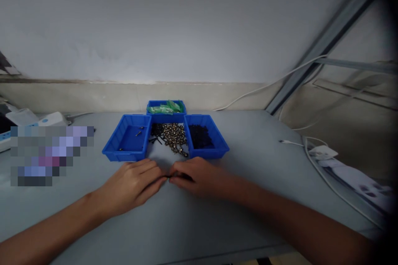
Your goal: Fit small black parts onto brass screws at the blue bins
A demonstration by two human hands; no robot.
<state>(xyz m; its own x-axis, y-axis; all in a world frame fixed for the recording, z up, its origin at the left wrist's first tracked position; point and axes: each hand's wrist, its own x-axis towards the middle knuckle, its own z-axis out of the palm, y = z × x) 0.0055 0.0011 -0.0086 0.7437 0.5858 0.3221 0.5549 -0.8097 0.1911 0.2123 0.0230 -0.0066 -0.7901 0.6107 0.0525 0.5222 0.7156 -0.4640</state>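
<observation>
In front of the bins, my left hand and my right hand meet fingertip to fingertip, each closed in a pinch. A small dark, thin piece shows between them; most of it is hidden by the fingers. Just beyond lies a loose pile of brass-coloured metal fittings, with black screw-like pieces at its left side. The left blue bin holds a few small metal pieces. Many small black parts fill the floor of the right blue bin.
A third blue bin with green plastic packets stands behind, against the wall. White power strips and a blurred-out item lie at the left. A white cable and adapter are at the right, near a metal frame.
</observation>
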